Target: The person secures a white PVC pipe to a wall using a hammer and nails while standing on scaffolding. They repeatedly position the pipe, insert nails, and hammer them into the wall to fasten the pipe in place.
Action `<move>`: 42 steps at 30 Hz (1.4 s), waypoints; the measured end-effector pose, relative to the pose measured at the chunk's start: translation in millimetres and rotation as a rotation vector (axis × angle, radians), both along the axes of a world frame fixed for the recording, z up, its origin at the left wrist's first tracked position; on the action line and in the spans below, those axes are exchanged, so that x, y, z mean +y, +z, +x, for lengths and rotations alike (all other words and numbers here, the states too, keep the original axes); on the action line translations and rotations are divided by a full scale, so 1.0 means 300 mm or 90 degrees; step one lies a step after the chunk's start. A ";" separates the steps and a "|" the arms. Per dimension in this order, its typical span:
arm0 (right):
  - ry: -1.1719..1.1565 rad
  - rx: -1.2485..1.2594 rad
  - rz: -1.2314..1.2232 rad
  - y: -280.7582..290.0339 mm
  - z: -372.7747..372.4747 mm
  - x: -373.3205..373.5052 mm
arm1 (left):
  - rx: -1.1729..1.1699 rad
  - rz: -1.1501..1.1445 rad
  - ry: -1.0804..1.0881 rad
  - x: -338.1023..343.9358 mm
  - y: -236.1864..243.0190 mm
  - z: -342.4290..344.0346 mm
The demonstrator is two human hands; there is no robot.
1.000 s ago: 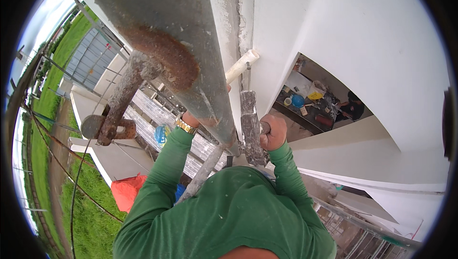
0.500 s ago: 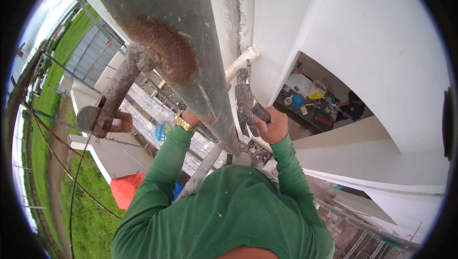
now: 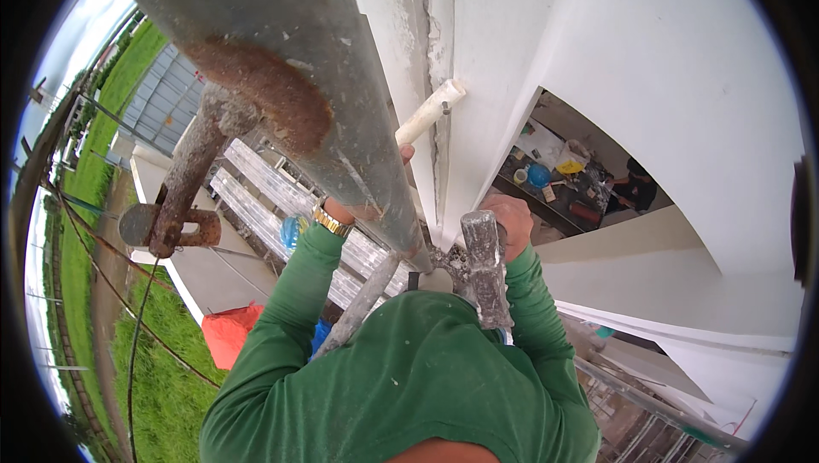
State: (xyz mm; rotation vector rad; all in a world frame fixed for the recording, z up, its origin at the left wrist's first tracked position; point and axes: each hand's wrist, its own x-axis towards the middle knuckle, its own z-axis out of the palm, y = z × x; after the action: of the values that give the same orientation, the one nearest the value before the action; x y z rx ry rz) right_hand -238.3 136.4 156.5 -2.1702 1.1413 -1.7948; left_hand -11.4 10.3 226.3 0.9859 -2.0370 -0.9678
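A claw-style hammer with a dusty, plaster-caked head [image 3: 486, 262] hangs low in front of my chest. My right hand [image 3: 508, 222] is closed around its handle. My left hand [image 3: 341, 210], with a gold watch [image 3: 331, 221] at the wrist, reaches behind a thick grey metal pole [image 3: 333, 113]. The pole hides most of that hand; one fingertip shows against the lower end of a white tube [image 3: 431, 111], which the hand appears to grip. A small nail [image 3: 445, 108] sticks out near the tube's upper end, beside the white wall's rough vertical groove [image 3: 438, 19].
A rusty clamp arm [image 3: 183, 173] juts left from the pole. Metal scaffold planks [image 3: 273, 186] lie below, with a blue round container [image 3: 293, 231] on them. Through a wall opening, a person [image 3: 633, 186] sits beside cluttered materials. Cables and grass lie far below left.
My right hand has swung the hammer down and back toward my chest, away from the nail. The left hand stays behind the pole, and the view has shifted slightly.
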 end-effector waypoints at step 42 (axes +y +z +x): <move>-0.091 -0.016 0.128 0.065 0.049 0.059 | -0.031 -0.204 -0.028 0.010 0.064 0.012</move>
State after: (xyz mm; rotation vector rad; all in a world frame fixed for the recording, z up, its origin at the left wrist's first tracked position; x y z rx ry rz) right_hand -223.7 154.0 176.1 -1.9940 1.4368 -1.6704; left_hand -7.7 13.4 245.4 0.8006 -2.1763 -0.6159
